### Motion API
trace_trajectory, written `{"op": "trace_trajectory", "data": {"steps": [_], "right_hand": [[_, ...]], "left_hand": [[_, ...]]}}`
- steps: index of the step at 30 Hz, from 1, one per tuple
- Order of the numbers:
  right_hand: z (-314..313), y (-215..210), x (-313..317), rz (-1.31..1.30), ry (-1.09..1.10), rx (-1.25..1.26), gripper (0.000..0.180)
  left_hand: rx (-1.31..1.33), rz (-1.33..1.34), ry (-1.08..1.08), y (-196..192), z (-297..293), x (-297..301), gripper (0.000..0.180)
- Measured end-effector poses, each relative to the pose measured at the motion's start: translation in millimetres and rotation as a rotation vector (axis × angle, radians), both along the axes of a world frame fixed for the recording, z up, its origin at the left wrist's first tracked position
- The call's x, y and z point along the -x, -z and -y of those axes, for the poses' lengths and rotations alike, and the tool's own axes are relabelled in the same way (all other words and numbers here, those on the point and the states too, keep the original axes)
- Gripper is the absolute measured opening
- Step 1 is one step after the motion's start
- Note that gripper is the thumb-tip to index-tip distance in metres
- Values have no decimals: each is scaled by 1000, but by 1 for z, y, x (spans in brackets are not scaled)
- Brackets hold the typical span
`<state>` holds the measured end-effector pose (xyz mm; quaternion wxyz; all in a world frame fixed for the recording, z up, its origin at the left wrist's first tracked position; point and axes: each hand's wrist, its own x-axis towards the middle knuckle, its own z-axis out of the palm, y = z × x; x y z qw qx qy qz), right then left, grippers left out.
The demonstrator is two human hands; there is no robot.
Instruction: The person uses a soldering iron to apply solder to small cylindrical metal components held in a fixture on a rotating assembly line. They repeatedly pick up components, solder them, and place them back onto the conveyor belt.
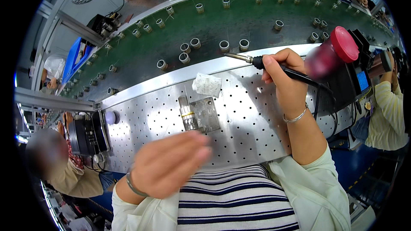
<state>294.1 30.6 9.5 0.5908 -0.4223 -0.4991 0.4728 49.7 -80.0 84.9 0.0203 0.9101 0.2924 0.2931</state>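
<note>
My right hand [286, 81] grips a black-handled soldering iron [274, 67], its metal tip pointing left toward the edge of the green conveyor belt [239, 21]. My left hand [169, 164] hovers blurred near my chest with fingers together and nothing visible in it, just below a small metal fixture block [204, 114] holding a cylindrical part [187, 113] with a yellow band. A crumpled white wipe [207, 84] lies above the fixture on the perforated steel bench [248, 115].
Several small metal rings [190, 45] ride on the belt. A red-capped bottle [332, 53] and a black soldering station [357, 77] stand at right. A black device [87, 134] sits at left. Other people work at left, right and across the belt.
</note>
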Motion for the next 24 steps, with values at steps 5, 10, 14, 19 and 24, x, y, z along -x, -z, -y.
{"op": "trace_trajectory", "data": {"steps": [5,10,14,19,24], "right_hand": [[1,3,-3,-22,-13,-39,13],[0,6,-4,6,-6,-60,14],[0,6,-3,33,-13,-72,15],[2,6,2,54,0,-75,14],[3,5,3,90,38,-84,14]], "left_hand": [[250,-346,89,26,-1,-61,59],[320,-356,-279,73,2,-87,73],[201,-427,-482,91,-2,-97,81],[189,-450,-467,97,1,-91,81],[344,-495,-160,85,46,-45,80]]}}
